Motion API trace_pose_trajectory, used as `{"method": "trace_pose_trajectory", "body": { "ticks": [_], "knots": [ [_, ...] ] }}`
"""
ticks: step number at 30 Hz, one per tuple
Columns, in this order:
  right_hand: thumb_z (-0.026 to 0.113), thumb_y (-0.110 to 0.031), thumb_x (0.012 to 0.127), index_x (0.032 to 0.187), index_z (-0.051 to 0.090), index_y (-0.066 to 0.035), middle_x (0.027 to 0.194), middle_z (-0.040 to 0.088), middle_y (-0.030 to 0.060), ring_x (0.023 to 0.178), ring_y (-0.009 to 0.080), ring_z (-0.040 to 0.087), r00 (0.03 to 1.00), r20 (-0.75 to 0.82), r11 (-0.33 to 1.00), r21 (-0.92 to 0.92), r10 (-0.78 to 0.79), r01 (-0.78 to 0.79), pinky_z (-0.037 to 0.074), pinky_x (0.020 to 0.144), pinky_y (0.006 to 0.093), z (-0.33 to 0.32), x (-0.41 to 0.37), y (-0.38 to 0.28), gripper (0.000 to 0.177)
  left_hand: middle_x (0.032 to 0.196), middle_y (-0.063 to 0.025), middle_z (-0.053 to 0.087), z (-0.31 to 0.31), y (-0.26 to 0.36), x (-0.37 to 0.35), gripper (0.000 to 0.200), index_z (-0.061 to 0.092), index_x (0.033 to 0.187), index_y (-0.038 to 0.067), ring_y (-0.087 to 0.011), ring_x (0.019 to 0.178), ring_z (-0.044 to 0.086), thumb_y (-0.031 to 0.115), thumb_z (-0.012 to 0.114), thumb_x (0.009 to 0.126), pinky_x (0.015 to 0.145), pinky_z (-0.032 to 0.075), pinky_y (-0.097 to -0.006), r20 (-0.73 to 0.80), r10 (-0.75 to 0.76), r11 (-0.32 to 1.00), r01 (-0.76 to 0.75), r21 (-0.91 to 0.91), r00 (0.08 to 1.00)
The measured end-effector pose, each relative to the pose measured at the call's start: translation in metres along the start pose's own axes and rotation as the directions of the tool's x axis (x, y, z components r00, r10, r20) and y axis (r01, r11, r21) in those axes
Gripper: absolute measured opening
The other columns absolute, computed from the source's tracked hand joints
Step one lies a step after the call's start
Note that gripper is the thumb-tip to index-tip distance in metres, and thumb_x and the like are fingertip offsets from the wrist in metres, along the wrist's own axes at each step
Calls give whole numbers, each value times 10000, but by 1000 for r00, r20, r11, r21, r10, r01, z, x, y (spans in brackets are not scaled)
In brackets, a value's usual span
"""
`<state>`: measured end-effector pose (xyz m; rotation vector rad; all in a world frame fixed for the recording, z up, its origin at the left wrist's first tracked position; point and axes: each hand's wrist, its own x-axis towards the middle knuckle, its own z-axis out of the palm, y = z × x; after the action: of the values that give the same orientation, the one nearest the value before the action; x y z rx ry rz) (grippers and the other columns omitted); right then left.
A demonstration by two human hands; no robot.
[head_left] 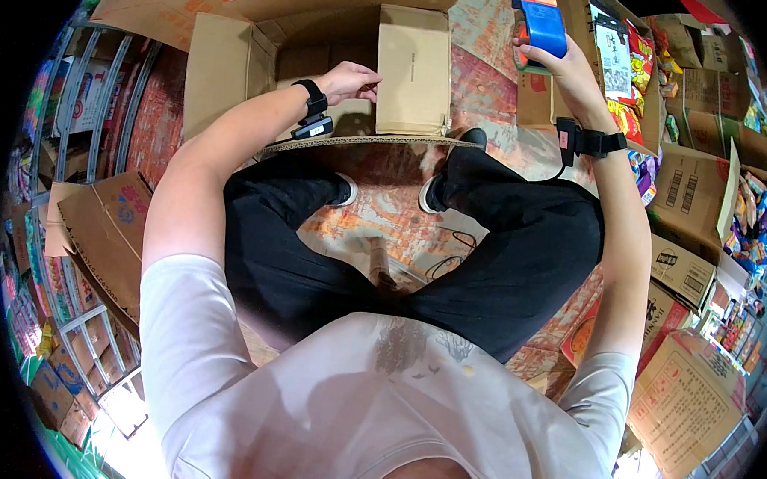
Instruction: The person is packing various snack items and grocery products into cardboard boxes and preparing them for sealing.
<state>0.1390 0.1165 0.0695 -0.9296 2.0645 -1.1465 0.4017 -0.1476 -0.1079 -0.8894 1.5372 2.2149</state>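
An open cardboard box [412,69] lies in front of me between my feet, its inside facing up. My left hand [352,82] is at the box, fingers bent together beside the edge of its right inner flap; whether they pinch anything is too small to tell. My right hand [558,59] is raised at the upper right, wrapped round a blue and orange tape dispenser [543,22]. Black straps with small devices sit on both wrists.
On the right stand an open carton with red and yellow snack bags [635,71] and more cartons [689,189]. Metal racks [86,98] and a brown carton [105,236] are at the left. A cable lies on the worn red floor [341,233] between my legs.
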Motion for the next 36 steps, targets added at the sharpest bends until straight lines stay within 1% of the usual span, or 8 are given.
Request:
{"method": "trace_pose_trajectory", "body": {
  "ticks": [2,8,15,17,27,28,32,36],
  "knots": [
    [798,-383,779,1178,584,-40,995,670,62,791,84,611,999,-16,999,-17,-43,43,450,551,213,-4,7,12,568,904,-87,668,-4,-4,3,204,633,1009,-20,-165,760,672,174,642,947,731,558,-258,4,30,999,-30,-20,1000],
    [802,-386,766,1163,596,-46,947,670,42,703,63,575,999,-34,999,34,-29,30,416,491,214,1,0,-3,562,868,-50,660,-2,-9,1,218,643,944,28,-120,734,649,240,690,922,699,523,-226,37,123,988,-119,-97,992],
    [777,-324,804,1166,598,-36,1043,700,59,921,125,651,999,-41,999,7,36,-36,506,795,267,-1,0,-7,496,855,-11,626,29,26,1,276,627,975,61,-97,757,616,336,627,960,684,487,-216,182,130,991,-129,-19,975],
    [766,-271,821,1166,595,-22,1061,700,68,978,141,651,1000,1,984,178,22,-22,488,910,301,6,-7,-27,458,865,-16,611,43,38,2,391,621,1003,56,-113,790,629,438,539,989,704,488,-221,258,100,984,-134,114,961],
    [783,-196,813,1096,596,-17,964,689,48,891,116,650,997,34,983,170,69,-73,515,819,275,7,-17,-36,383,864,-29,615,92,77,13,499,619,936,47,-124,796,639,528,494,982,714,528,-288,271,184,856,-290,428,945],
    [783,-196,813,1096,596,-17,964,689,48,891,116,650,997,27,982,176,69,-72,515,819,275,7,-20,-39,383,946,-48,636,92,80,18,517,619,1091,29,-126,843,637,521,505,979,725,539,-296,267,169,783,-293,548,949],
    [773,-241,818,1162,575,-26,966,684,18,912,92,626,995,-19,995,-4,96,-96,478,807,259,12,-25,-37,452,1115,-93,629,99,91,11,630,447,1427,74,-148,930,624,512,510,978,768,546,-308,436,201,759,-421,496,877],
    [815,-257,773,1146,551,15,992,685,74,910,127,643,1000,4,997,-75,-1,1,506,813,289,16,-25,-28,532,1196,-134,604,100,83,11,783,233,1547,141,-187,946,622,569,513,954,855,514,-329,474,119,698,-413,586,873]
  ]
}}
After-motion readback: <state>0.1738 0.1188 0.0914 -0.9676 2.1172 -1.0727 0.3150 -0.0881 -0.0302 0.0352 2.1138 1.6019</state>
